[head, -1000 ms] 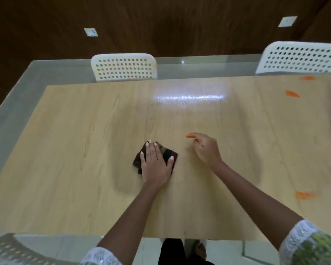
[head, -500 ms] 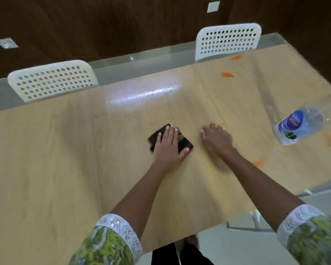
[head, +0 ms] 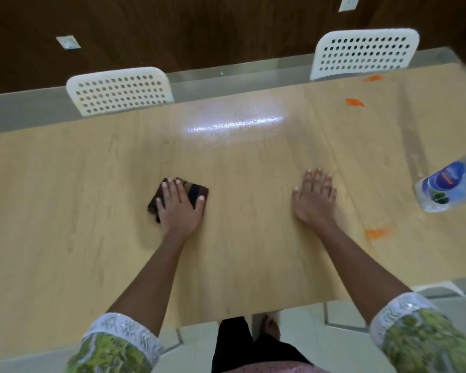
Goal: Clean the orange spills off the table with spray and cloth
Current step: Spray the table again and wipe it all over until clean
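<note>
A dark folded cloth (head: 197, 191) lies on the wooden table (head: 92, 197), left of centre. My left hand (head: 179, 204) presses flat on it with straight fingers. To the right my right hand (head: 315, 197) rests flat on the bare wood, fingers spread, holding nothing. One orange spill (head: 378, 232) sits just right of my right wrist. Two more orange spills (head: 354, 102) (head: 373, 78) mark the far right part of the table. A clear plastic bottle with a blue label (head: 448, 185) lies at the right edge.
Two white perforated chairs (head: 119, 90) (head: 363, 53) stand at the table's far side, before a dark wooden wall. A glass border rims the table. My legs and a foot show below the near edge.
My right hand has moved right, away from the cloth, and now lies flat with fingers spread. The view has swung, so the bottle and the near orange spill sit further right. My left hand stays on the cloth.
</note>
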